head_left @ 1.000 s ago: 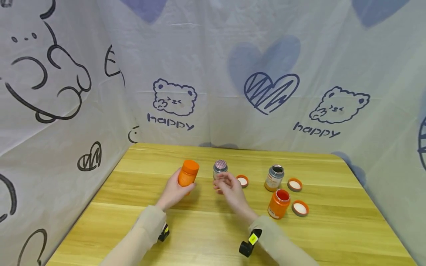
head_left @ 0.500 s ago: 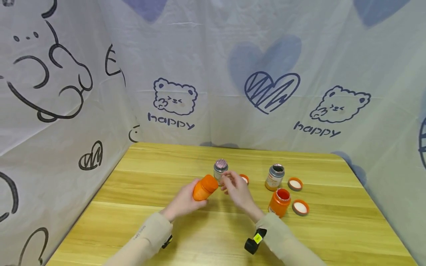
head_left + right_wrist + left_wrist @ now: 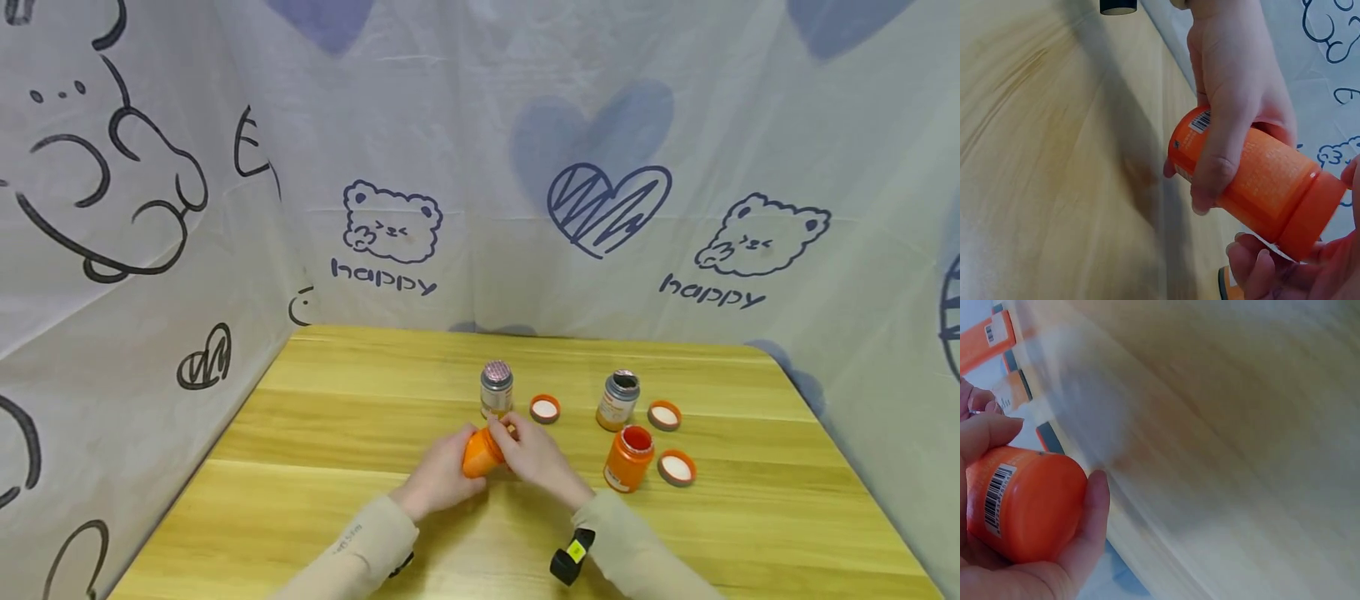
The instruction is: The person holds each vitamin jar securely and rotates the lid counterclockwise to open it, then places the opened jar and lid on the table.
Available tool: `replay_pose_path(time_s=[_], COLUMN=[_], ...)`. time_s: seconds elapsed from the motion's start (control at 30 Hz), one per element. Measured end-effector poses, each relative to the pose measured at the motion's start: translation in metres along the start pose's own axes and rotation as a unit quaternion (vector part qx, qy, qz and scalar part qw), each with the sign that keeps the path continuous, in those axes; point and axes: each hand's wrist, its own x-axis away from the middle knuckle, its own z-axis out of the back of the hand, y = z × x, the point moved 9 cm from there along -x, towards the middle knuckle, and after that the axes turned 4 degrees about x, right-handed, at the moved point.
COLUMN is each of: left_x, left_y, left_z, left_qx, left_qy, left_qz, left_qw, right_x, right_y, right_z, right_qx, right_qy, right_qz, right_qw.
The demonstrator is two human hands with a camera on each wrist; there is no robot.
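Observation:
My left hand (image 3: pixel 441 479) grips an orange plastic bottle (image 3: pixel 480 457), tilted with its capped end towards the right hand. Its barcode label shows in both wrist views. My right hand (image 3: pixel 536 454) pinches the bottle's orange cap (image 3: pixel 1313 215), thumb on one side and curled fingers on the other. Just behind the hands stands a grey bottle (image 3: pixel 497 392) with a patterned foil seal over its mouth. An orange-rimmed lid (image 3: pixel 545 408) with a white inside lies to its right.
On the right stand an open grey-and-orange bottle (image 3: pixel 617 404) and an open orange bottle (image 3: pixel 628 462). Beside them lie two more lids, one farther back (image 3: pixel 664 416) and a nearer lid (image 3: pixel 677 469). A printed white curtain (image 3: pixel 480 167) borders the wooden table (image 3: pixel 315 467).
My left hand has brought the orange bottle rightward and nearer, tipping it over. My right hand has come from beside the grey bottle to take hold of the orange cap.

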Motion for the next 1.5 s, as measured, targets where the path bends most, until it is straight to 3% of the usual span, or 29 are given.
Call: replay_pose_path(time_s=[0.2,0.43,0.83,1.5], left_x=[-0.001,0.002,0.001,0.003], left_y=[0.002,0.007,0.002,0.002], left_z=[-0.008,-0.013,-0.019,-0.014], left_qx=[-0.008,-0.028,-0.006,0.028], left_qy=[0.011,0.020,-0.005,-0.044], left_qz=[0.004,-0.013,-0.009,-0.022], left_qw=[0.9999,0.9993,0.9999,0.9984], right_x=[0.001,0.002,0.000,0.004], right_y=[0.004,0.009,0.017,0.005], right_z=[-0.002,-0.004,-0.007,-0.008], right_qx=[0.040,0.064,0.076,0.079], right_qy=[0.009,0.011,0.026,0.088], right_qz=[-0.002,-0.020,-0.039,0.005], right_qw=[0.999,0.998,0.996,0.993])
